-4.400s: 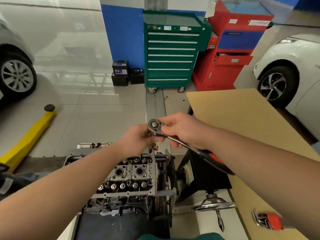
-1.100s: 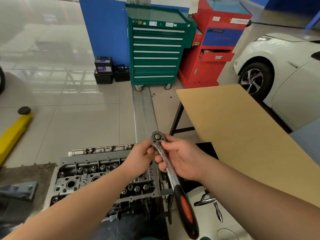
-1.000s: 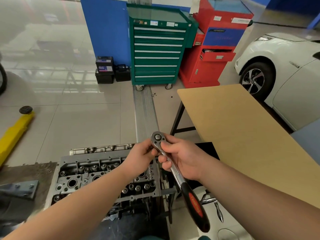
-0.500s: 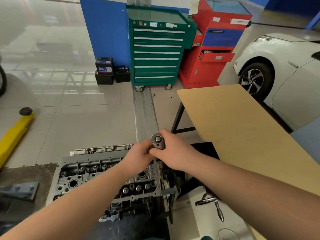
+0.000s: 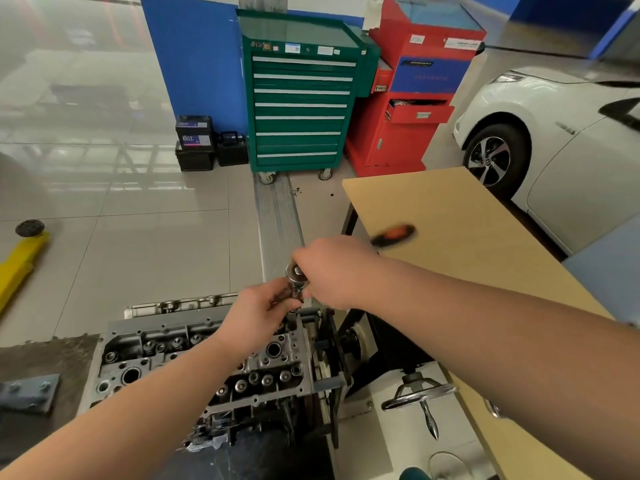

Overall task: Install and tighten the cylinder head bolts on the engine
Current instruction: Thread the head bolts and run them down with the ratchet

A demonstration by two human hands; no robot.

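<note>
R hand (image 5: 334, 271) grips ratchet (image 5: 297, 276) handle; L hand (image 5: 258, 313) pinches the socket under its head, at far right corner of cyl. head (image 5: 194, 362). Handle end blurred over table (image 5: 450, 216).

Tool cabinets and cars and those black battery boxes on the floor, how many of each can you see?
Tool cabinets: 2, a green one and a red one
Cars: 1, white
Battery boxes: 3, two stacked and one beside them
Total: 6
</note>
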